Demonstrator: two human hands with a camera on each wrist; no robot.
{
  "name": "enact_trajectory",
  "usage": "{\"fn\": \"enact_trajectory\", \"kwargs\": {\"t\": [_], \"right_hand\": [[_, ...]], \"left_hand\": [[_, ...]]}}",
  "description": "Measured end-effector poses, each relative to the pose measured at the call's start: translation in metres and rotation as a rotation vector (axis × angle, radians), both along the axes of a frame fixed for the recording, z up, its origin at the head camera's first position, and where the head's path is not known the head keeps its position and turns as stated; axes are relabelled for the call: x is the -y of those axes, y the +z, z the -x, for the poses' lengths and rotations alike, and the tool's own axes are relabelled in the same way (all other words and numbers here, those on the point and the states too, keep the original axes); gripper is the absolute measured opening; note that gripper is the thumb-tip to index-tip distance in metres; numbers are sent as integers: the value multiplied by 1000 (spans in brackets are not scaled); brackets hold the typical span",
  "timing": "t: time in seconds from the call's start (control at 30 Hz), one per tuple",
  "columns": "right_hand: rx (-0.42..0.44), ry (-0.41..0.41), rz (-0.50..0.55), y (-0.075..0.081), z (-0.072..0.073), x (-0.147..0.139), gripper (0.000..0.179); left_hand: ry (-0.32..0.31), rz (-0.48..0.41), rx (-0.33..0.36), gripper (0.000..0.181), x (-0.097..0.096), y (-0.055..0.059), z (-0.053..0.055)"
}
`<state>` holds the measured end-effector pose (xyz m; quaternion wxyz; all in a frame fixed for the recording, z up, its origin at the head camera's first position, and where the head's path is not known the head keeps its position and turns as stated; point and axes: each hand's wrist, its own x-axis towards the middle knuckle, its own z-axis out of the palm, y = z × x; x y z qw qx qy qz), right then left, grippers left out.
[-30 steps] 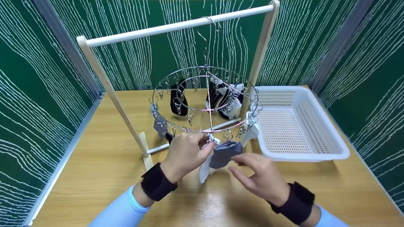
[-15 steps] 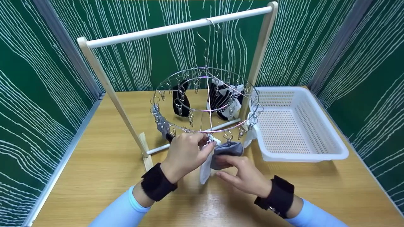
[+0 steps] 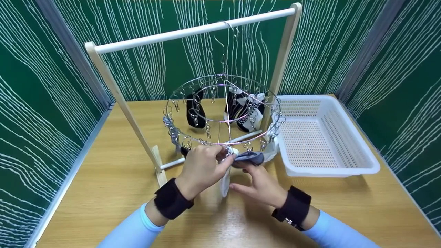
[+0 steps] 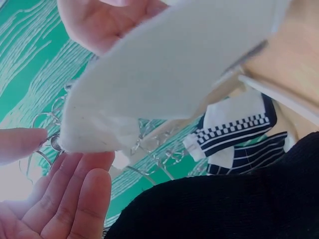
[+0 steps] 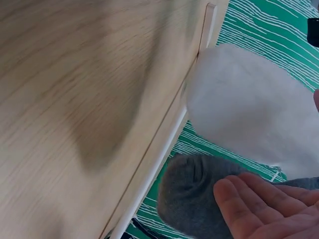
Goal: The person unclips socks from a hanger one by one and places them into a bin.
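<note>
My left hand (image 3: 201, 168) pinches a metal clip (image 4: 56, 143) at the top of a white sock (image 3: 225, 186), under the front rim of a round clip hanger (image 3: 203, 139). The sock hangs down and spreads large across the left wrist view. Just right of it, a grey sock (image 3: 251, 157) hangs from another clip. My right hand (image 3: 265, 187) is under that grey sock, its nearly straight fingers (image 5: 249, 199) against the cloth and the thumb apart, close to the white sock. In the head view the left fingers partly hide the pinched clip.
The hanger hooks onto a white rod (image 3: 196, 32) on a wooden stand (image 3: 120, 103). Black socks (image 3: 195, 113) and black-and-white patterned socks (image 3: 253, 115) hang at its back; another grey sock (image 3: 174, 136) hangs left. A white basket (image 3: 355, 137) stands on the right.
My right hand has moved left and in to the grey sock, which is now pushed up and tilted. The left hand keeps its place at the clip. The hanger sways slightly.
</note>
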<state>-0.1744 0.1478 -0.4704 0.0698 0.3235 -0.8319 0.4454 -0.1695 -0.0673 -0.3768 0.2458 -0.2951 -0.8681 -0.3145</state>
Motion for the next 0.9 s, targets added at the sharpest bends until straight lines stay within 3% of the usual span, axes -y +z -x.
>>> {"fn": "enact_trajectory", "kwargs": {"t": [0.17, 0.27, 0.5, 0.67, 0.9], "right_hand": [[53, 34, 32, -2, 1, 8, 76], [74, 48, 55, -3, 1, 13, 72], [109, 4, 93, -2, 0, 19, 33], [84, 6, 68, 0, 0, 20, 11], [-17, 75, 72, -3, 0, 16, 14]], "left_hand": [[-8, -10, -7, 21, -1, 1, 0], [-6, -6, -11, 22, -1, 0, 0], [-1, -11, -11, 20, -1, 0, 1], [-3, -16, -3, 19, 0, -1, 1], [3, -15, -15, 20, 1, -3, 2]]}}
